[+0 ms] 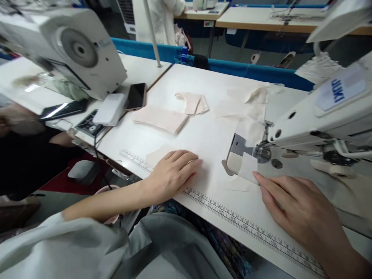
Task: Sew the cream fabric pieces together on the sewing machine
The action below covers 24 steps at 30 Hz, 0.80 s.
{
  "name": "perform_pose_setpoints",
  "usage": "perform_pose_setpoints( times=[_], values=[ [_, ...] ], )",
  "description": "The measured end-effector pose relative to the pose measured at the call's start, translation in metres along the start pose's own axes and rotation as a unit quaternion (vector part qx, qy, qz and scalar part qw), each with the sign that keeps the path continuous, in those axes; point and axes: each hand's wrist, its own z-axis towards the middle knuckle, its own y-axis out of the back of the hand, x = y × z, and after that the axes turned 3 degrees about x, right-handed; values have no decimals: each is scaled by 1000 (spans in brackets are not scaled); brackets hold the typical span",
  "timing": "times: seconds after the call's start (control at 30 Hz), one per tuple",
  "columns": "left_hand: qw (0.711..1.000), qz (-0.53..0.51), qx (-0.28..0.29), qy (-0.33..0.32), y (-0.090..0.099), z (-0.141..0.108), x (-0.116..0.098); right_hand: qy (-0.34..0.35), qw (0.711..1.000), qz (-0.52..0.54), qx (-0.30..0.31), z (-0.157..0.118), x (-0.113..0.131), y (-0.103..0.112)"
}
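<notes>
My right hand (293,201) pinches the lower edge of a small white fabric piece (248,166) between thumb and forefinger. That piece lies on the machine bed, its upper end close to the presser foot and needle area (263,151) of the sewing machine (328,100). A dark metal plate (238,144) and a pale strip (233,162) sit just left of it. My left hand (176,170) rests palm down on the table, fingers curled and close together; whatever is beneath them is hidden. Beside its wrist lies a pale cut piece (157,155).
Folded pale pink fabric pieces (161,119) lie farther back, near a phone (136,96) and a white box (109,109). Thin pale fabric (252,104) lies behind the needle. A ruler tape (232,217) runs along the front edge. At left are another machine (84,50) and a person's arm (23,120).
</notes>
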Motion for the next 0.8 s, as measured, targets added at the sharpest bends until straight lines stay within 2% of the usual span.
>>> perform_pose_setpoints(
  times=[0.1,0.2,0.33,0.43,0.5,0.63,0.73,0.8],
  values=[
    [995,44,48,71,-3,27,5,19,1000,4,-14,1,0,-1],
    [989,47,98,98,-5,42,10,6,1000,13,-13,0,2,-1],
    [993,-35,96,68,-7,42,19,-71,992,105,-5,1,12,4],
    [981,-166,94,29,-4,43,22,-157,952,258,50,5,22,13],
    [950,-283,124,39,3,47,19,-186,908,361,106,7,28,20],
    [858,-459,218,77,14,66,7,-190,828,496,181,8,36,28],
    [815,-509,266,81,11,86,0,-179,804,534,190,7,37,26],
    [816,-497,284,84,5,100,-4,-182,812,531,163,6,35,24]
  ],
)
